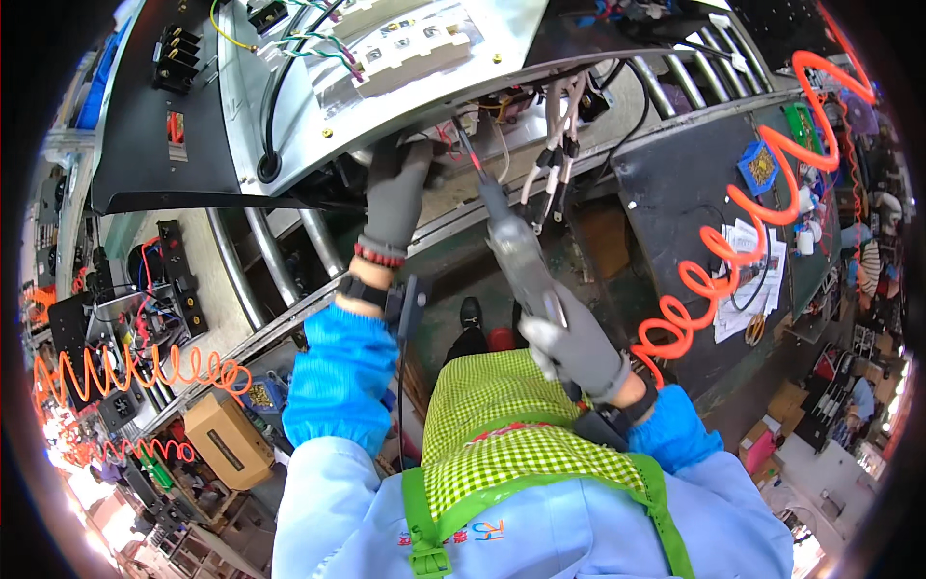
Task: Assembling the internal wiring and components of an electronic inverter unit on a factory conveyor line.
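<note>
Checked apron [502, 396] is nearest, below both gloved hands. Right hand [577, 345] is wrapped round the rear of the driver [519, 253], whose long axis slants forward and leftward to thin wires [449, 145] under the housing [434, 94]. Left hand [397, 188] is nearer those wires, left of the bit; its fingers are shadowed, so its grip cannot be told.

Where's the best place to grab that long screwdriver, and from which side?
The screwdriver is probably best held by its thick rear body, from the near side, where the right hand grips it: its thin bit points away toward the metal unit, leaving the broad end nearest.
</note>
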The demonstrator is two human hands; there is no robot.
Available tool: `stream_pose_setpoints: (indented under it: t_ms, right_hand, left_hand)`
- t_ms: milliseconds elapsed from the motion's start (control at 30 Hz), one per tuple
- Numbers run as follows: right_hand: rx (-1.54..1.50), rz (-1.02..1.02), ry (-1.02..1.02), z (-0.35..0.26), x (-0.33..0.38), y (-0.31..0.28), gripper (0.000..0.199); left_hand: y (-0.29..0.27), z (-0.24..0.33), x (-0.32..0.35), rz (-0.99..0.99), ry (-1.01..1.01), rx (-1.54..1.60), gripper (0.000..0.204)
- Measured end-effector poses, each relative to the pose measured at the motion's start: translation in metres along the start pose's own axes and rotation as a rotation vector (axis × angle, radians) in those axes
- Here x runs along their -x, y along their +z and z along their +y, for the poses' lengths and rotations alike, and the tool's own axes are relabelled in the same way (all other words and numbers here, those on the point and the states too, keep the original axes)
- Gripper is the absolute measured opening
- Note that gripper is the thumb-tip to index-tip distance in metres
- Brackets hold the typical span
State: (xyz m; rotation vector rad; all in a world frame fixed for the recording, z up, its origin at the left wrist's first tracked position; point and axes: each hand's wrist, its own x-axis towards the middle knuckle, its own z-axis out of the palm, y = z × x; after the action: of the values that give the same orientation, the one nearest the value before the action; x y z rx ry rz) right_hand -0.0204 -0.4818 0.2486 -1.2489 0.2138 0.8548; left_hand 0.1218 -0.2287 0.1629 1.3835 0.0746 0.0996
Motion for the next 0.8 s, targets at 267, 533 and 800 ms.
stream_pose_setpoints:
  t_ms: [267, 533, 800]
  right_hand:
    - [0.101, 0.321, 0.028, 0.031, 0.076, -0.099, 0.053]
    - [1.186, 0.546, 0.056, -0.006, 0.053, -0.213, 0.048]
    - [1.481, 0.221, -0.113, -0.033, -0.021, -0.26, 0.062]
  left_hand:
    - [0.032, -0.098, 0.045, -0.005, 0.315, -0.756, 0.071]
    - [0.195, -0.112, 0.064, -0.275, -0.386, 0.158, 0.051]
    - [0.258, -0.075, 0.097, -0.427, -0.501, 0.458, 0.024]
